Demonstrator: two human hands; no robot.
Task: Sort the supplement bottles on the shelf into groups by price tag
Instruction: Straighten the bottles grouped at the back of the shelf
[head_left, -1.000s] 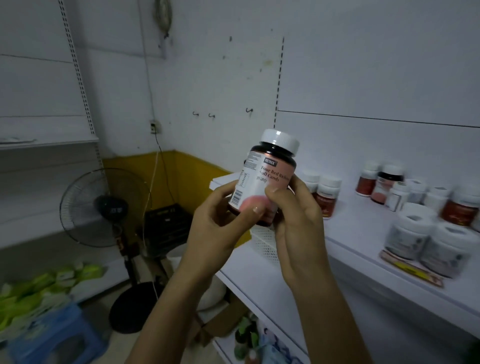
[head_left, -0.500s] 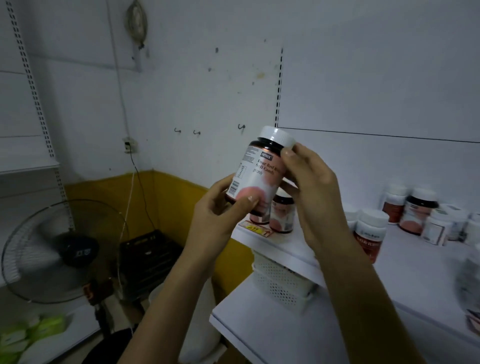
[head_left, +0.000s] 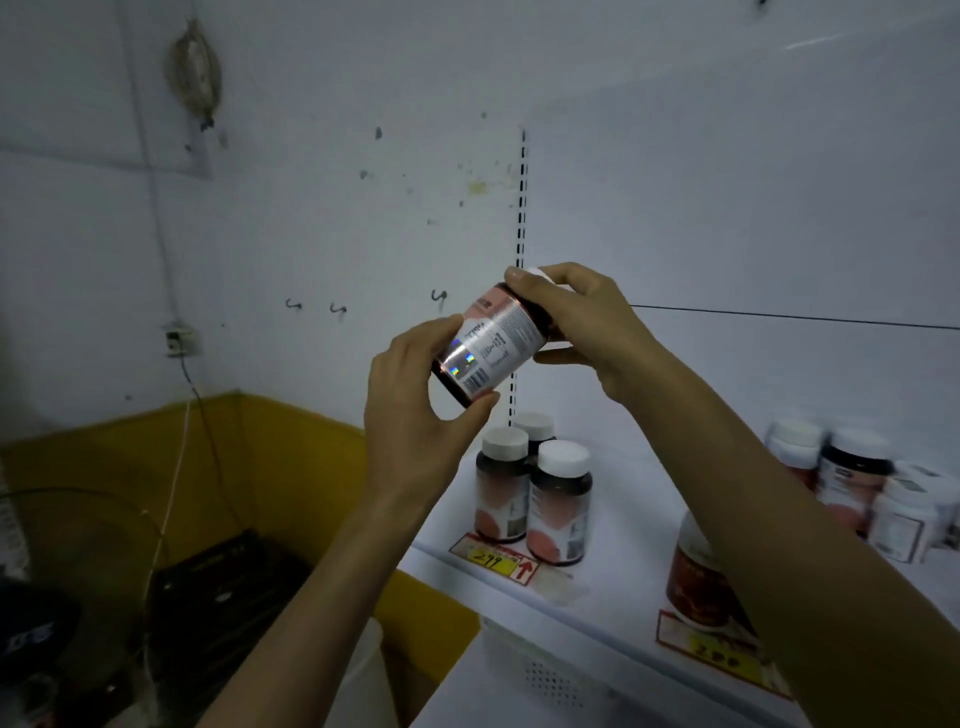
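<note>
One bottle (head_left: 493, 343), tilted, cap (head_left: 540, 274) seemingly upper-right

We see through one head-worn camera, facing forward at the white wall (head_left: 311, 208). The shelf (head_left: 618, 545) sits close, lower right.

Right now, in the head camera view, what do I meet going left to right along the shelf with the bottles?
299 price tag at the shelf's front edge, with three dark white-capped bottles just behind it → red-labelled jar → blurred cluster of bottles at the far right.
</note>
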